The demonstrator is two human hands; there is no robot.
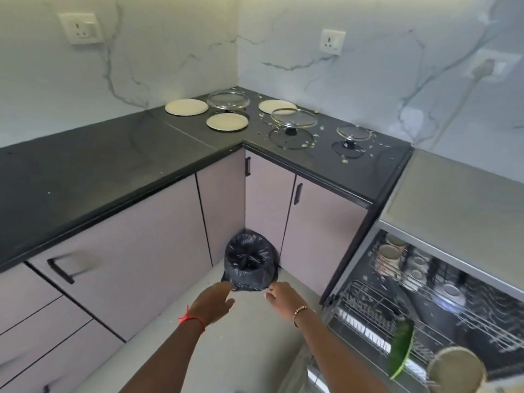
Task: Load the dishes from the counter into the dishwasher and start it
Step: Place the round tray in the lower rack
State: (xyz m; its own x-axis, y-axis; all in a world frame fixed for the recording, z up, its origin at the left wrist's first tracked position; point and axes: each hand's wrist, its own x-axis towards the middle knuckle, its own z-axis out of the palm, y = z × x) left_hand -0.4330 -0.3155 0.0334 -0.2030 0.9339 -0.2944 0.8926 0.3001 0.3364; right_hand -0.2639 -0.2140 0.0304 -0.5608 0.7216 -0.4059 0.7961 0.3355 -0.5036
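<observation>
Both hands are reaching down and forward: left hand (212, 303) and right hand (282, 297) are hovering side by side, fingers part-curled, tips meeting the near rim of the black-bagged bin (249, 259) just ahead (pinching the plastic or merely touching it, cannot tell). Well beyond the hands, three cream plates (186, 106) and three glass lids (293, 118) are sitting on the dark counter (113, 154), scraps lying around the lids. To the right of the right hand the dishwasher (365, 316) is standing open, cups (388, 255) sitting in its upper rack.
</observation>
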